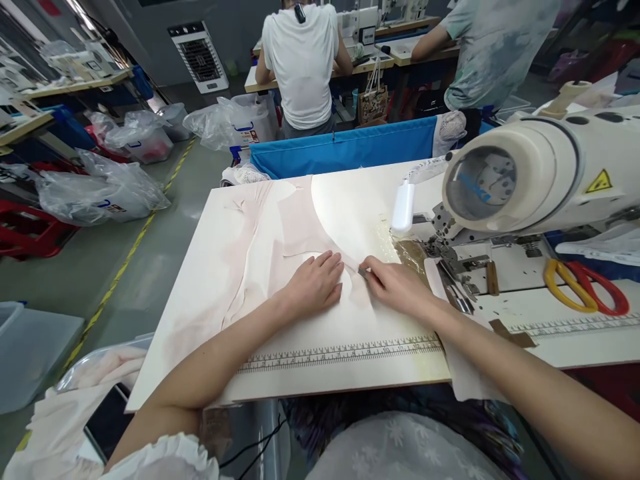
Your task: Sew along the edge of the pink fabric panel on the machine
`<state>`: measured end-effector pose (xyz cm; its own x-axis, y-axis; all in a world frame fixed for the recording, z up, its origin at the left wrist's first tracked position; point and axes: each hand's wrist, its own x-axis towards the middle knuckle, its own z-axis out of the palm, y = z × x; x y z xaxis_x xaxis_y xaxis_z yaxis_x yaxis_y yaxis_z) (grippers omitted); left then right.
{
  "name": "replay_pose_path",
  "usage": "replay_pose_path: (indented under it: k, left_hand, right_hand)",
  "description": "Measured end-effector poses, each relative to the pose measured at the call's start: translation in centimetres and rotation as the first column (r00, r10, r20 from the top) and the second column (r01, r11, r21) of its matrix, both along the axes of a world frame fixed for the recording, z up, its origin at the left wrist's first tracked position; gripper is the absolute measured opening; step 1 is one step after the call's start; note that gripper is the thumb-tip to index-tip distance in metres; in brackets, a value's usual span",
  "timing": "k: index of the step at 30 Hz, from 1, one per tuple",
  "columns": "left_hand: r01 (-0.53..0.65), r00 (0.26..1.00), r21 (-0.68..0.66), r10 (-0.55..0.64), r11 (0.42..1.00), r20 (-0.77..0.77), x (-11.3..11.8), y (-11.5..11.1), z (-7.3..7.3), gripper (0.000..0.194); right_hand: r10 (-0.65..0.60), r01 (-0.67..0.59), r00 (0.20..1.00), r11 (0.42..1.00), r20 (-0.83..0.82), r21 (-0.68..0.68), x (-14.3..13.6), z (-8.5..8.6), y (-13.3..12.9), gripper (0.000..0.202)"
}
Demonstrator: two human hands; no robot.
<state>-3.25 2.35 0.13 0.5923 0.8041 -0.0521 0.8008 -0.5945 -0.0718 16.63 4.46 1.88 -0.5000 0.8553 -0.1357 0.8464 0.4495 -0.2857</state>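
Observation:
My left hand lies flat, fingers stretched out, on thin pale pink fabric spread over the white table. Just to its right, my right hand is closed in a pinch at the fabric's narrow right end. A small grey metal piece pokes out between its thumb and fingers; most of it is hidden, so its kind cannot be made out. More pale pink fabric lies in loose folds to the left.
At the right stands a sewing machine, with red and yellow scissors beside it. A printed ruler runs along the table's front edge. A phone rests on cloth at lower left. Beyond the blue cloth trough a person sits.

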Motion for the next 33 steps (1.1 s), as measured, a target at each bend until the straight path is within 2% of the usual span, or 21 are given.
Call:
replay_pose_path:
  k: [4, 7, 13, 18, 24, 27, 29, 31, 33]
  left_hand:
    - [-0.013, 1.0, 0.004, 0.012, 1.0, 0.015, -0.7, 0.1, 0.1, 0.047]
    - [-0.01, 0.999, -0.005, 0.01, 1.0, 0.033, -0.8, 0.0, 0.0, 0.048]
    - [-0.01, 1.0, -0.031, 0.011, 0.999, 0.012, -0.7, 0.1, 0.0, 0.051]
    - [-0.025, 1.0, -0.064, 0.025, 0.998, -0.003, -0.6, 0.0, 0.2, 0.052]
    - [-0.051, 0.999, -0.053, 0.051, 0.997, 0.002, -0.6, 0.0, 0.3, 0.049]
    - [-0.119, 0.993, -0.044, 0.118, 0.992, -0.019, -1.0, 0.5, 0.5, 0.049]
    - [-0.198, 0.98, -0.054, 0.195, 0.979, -0.047, -1.5, 1.0, 0.8, 0.05]
    - [-0.253, 0.967, -0.066, 0.25, 0.965, -0.053, -2.1, 1.4, 1.1, 0.05]
    - [-0.253, 0.967, -0.081, 0.251, 0.964, -0.03, -2.7, 1.7, 1.4, 0.047]
  right_hand:
    - [-0.011, 0.012, 0.995, 1.0, -0.097, 0.002, -1.1, 0.6, 1.8, 0.016]
    - [-0.007, 0.007, 0.989, 1.0, -0.15, -0.002, -2.0, 0.4, 2.4, 0.016]
    - [0.005, -0.008, 0.991, 1.0, -0.137, -0.017, -3.5, -0.9, 2.7, 0.02]
    - [0.016, -0.017, 0.995, 1.0, -0.094, -0.007, -4.0, -1.1, 2.9, 0.022]
    - [0.012, -0.015, 0.994, 1.0, -0.109, -0.025, -2.6, 0.2, 3.2, 0.016]
    - [-0.054, 0.052, 0.971, 0.999, -0.233, -0.014, -0.9, 1.2, 3.0, 0.016]
    - [-0.044, 0.044, 0.951, 0.999, -0.307, -0.007, -0.2, 1.7, 2.7, 0.017]
    - [-0.004, 0.002, 0.949, 1.0, -0.315, -0.009, -0.2, 1.8, 2.5, 0.019]
    - [-0.001, -0.001, 0.954, 1.0, -0.299, -0.009, -1.1, 1.6, 2.4, 0.019]
